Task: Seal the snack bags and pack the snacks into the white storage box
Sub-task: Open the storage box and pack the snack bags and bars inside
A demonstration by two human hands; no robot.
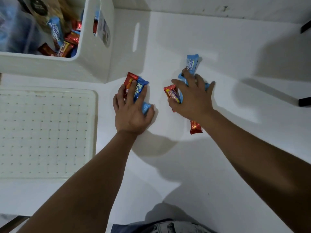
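At the middle of the frame the left hand (130, 113) lies over a red snack bar (129, 81) and a blue snack bar (140, 89) on the white desk (218, 157), fingers curling round the pair, while the right hand (191, 96) spreads over a red-and-yellow bar (171, 92) and light blue packets (191, 63), fingers bent down onto them. Another red bar (195, 127) lies just beside that wrist. The white storage box (101, 64) stands at upper left, already holding bars, with a perforated white lid (45, 132) below it.
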